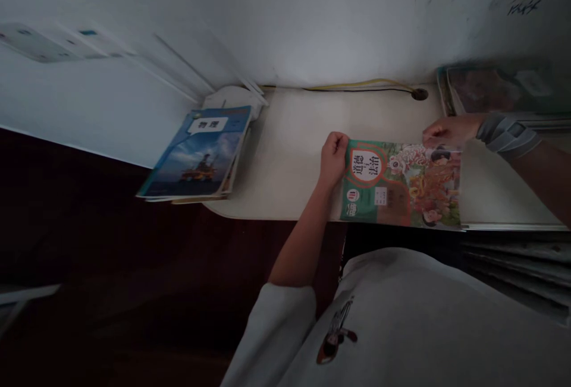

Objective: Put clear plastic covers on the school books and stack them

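Note:
A textbook (401, 185) with a green and orange illustrated cover lies sideways in front of me, over the near edge of the white tabletop. My left hand (334, 152) is closed on its upper left corner. At its far long edge, toward the right, my right hand (448, 130) has its fingers curled against the book; they appear to grip the edge. A grey band (508, 134) wraps my right wrist.
A stack of books topped by a blue physics textbook (200, 152) rests at the table's left end. More books (495, 90) lie at the back right, behind my right hand. A yellow cable (357, 84) runs along the wall to a round hole (420, 94) in the tabletop (285, 167).

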{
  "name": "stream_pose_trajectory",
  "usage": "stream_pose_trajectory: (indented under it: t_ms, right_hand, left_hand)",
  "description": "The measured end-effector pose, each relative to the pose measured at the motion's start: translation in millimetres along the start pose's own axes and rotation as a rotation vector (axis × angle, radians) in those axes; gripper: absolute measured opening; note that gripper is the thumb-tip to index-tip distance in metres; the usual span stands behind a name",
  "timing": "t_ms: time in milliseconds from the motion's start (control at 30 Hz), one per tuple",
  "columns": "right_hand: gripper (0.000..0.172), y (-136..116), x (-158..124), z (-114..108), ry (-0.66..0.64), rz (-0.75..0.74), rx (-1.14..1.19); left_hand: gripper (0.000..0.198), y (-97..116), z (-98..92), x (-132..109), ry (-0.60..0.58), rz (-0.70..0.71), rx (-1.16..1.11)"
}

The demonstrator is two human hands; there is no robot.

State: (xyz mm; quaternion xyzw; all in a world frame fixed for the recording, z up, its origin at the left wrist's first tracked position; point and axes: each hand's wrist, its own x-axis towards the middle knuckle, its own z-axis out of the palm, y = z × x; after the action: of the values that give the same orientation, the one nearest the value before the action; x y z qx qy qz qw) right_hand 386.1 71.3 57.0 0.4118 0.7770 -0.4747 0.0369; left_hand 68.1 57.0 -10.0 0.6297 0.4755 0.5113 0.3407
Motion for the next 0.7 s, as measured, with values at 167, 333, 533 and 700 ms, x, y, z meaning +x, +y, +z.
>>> stream_pose_trajectory:
  t_ms: [167,333,533,700]
  right_hand:
    - [0.025,-2.3,4.7,4.1,-0.025,-0.024,-0.064]
    - [0.029,-2.2,1.2,2.2,0.173,0.001,-0.1]
    - [0.047,-47.1,-20.4,44.8,0.915,-0.026,-0.422]
    - [0.078,-68.3,-9.2,149.9,0.708,-0.07,-0.782]
  left_hand:
    - [0.02,4.5,3.6,3.7,-0.006,0.068,-0.068]
    - [0.015,-4.6,0.1,6.4,0.005,-0.107,0.126]
    - [0.045,21.5,5.2,-12.1,-0.046,0.112,0.681]
    - [0.056,52.3,25.6,-60.7,-0.564,0.345,0.962]
